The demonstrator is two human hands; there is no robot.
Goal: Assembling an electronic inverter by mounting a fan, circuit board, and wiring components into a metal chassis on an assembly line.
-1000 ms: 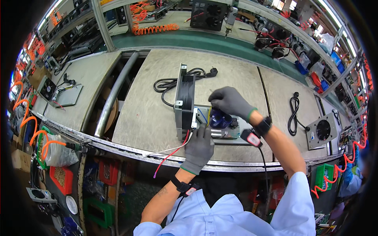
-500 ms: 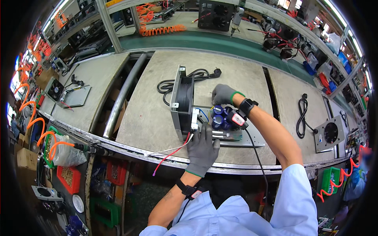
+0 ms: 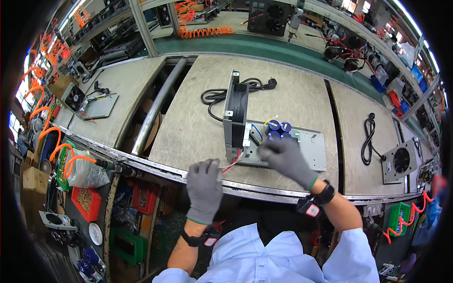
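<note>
Both my hands wear grey gloves. My left hand [image 3: 205, 188], at the bench's front edge, has its fingers curled around the red and white wires [image 3: 230, 166], which run from the unit's lower corner. A grey metal chassis [image 3: 309, 141] lies flat, its upright panel holding a black fan [image 3: 239, 111] at the left. Blue capacitors [image 3: 278, 127] stand on the chassis beside a yellow wire [image 3: 270, 119] with a ring end. My right hand [image 3: 288, 160] hovers over the chassis just in front of the capacitors; its bent fingers are blurred, and whatever is under them is hidden.
A black power cord [image 3: 214, 96] lies coiled behind the fan. Another fan unit [image 3: 75, 96] sits to the left beyond a metal roller [image 3: 158, 106]; a third fan panel [image 3: 401, 160] and cord [image 3: 369, 137] lie right. Red bins [image 3: 85, 203] of small parts stand below.
My left hand has left the chassis and pulled back left to the wires, which are now drawn into it. My right hand has come from behind the capacitors to in front of them.
</note>
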